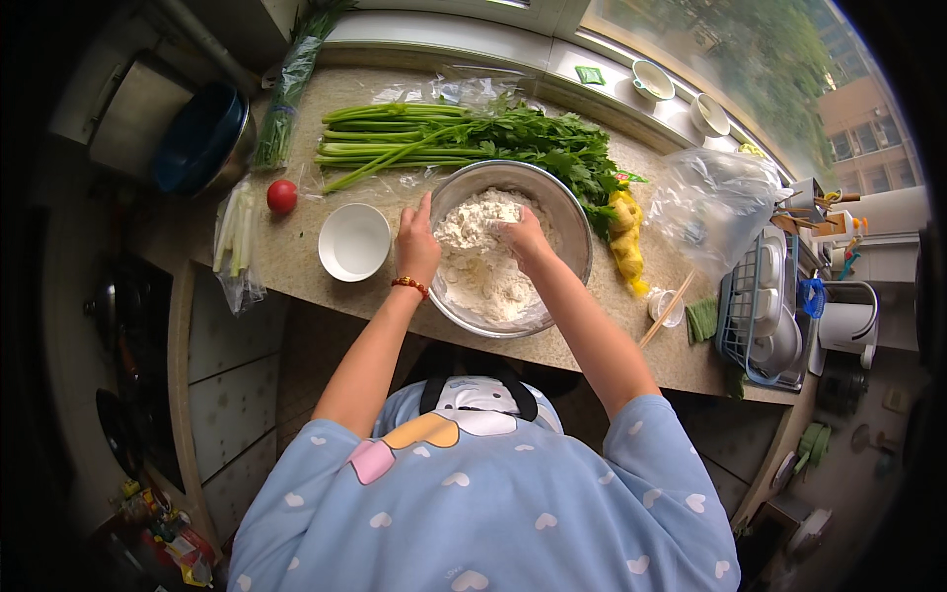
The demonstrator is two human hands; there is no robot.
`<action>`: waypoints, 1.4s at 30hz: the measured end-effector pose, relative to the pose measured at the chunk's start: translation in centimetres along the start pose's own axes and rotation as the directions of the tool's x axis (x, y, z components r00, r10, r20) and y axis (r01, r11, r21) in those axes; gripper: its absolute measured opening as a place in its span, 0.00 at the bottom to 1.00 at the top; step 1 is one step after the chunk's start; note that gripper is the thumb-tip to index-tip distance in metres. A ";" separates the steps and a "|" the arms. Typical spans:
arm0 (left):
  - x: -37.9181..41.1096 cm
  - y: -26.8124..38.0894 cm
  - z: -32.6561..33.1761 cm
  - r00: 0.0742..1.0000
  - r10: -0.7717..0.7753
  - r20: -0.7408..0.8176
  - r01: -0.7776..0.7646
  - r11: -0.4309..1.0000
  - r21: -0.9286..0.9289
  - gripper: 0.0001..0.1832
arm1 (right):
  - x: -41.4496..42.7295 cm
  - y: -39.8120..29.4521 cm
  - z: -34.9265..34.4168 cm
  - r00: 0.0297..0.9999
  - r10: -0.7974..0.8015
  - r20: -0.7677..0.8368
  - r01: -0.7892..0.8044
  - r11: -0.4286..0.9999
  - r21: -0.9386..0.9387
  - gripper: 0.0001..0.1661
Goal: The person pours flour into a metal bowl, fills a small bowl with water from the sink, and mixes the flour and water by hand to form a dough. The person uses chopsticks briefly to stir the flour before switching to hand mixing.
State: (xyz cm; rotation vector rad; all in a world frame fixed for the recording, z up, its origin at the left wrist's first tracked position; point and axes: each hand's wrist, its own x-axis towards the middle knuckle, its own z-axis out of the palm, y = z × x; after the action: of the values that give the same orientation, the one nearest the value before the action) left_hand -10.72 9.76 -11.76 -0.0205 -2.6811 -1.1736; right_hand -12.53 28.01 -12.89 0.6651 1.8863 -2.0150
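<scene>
A wide stainless steel mixing bowl (pixel 575 244) stands near the counter's front edge. It holds shaggy, floury dough (pixel 481 222), clumped at the top and looser below. My left hand (pixel 418 244) holds the bowl's left rim, with a beaded bracelet (pixel 411 283) at the wrist. Inside the bowl, my right hand (pixel 527 240) has its fingers curled into the dough, and some flour clings to them. The fingertips are partly hidden by the clumps. To the left of my left hand sits a white bowl (pixel 355 243), apparently with clear liquid in it.
Celery (pixel 444 140) lies behind the mixing bowl. A tomato (pixel 282 197) and bagged scallions (pixel 238 229) are at left. On the right are ginger in a yellow net (pixel 627 237), chopsticks (pixel 667 309), a plastic bag (pixel 718 207) and a blue dish rack (pixel 736 314).
</scene>
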 end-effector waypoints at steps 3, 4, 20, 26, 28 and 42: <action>-0.1 -0.8 0.0 1.000 0.023 -0.006 -0.023 0.999 0.026 0.28 | -1.0 -5.8 -0.2 0.986 0.059 0.155 -0.073 0.994 0.081 0.28; -0.1 -0.6 0.0 1.000 0.013 0.005 -0.014 0.999 0.029 0.28 | -0.5 -6.1 -0.8 0.989 0.046 0.139 -0.044 0.999 -0.016 0.28; -0.4 -0.4 0.1 0.999 -0.043 -0.009 0.043 0.999 0.007 0.27 | -5.8 2.8 -1.0 0.973 0.087 0.215 0.159 0.422 -0.892 0.19; -0.3 -0.4 0.2 0.999 -0.037 -0.015 0.037 0.999 0.009 0.27 | -4.8 2.1 3.9 0.938 0.181 0.296 -0.180 0.983 -0.031 0.20; -0.3 -0.5 0.2 1.000 -0.022 -0.019 0.022 1.000 0.002 0.27 | -4.8 2.4 6.1 0.971 -0.152 0.183 0.166 0.984 -0.066 0.16; 0.0 -0.1 0.0 1.000 -0.004 0.013 0.004 1.000 0.007 0.26 | -0.9 -0.9 -2.5 0.630 -0.581 0.516 0.429 -0.293 -0.854 0.18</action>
State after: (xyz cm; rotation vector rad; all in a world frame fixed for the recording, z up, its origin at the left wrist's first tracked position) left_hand -10.72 9.65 -11.83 -0.0217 -2.6978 -1.1695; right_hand -11.88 30.53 -11.77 -0.6894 3.2465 -0.0636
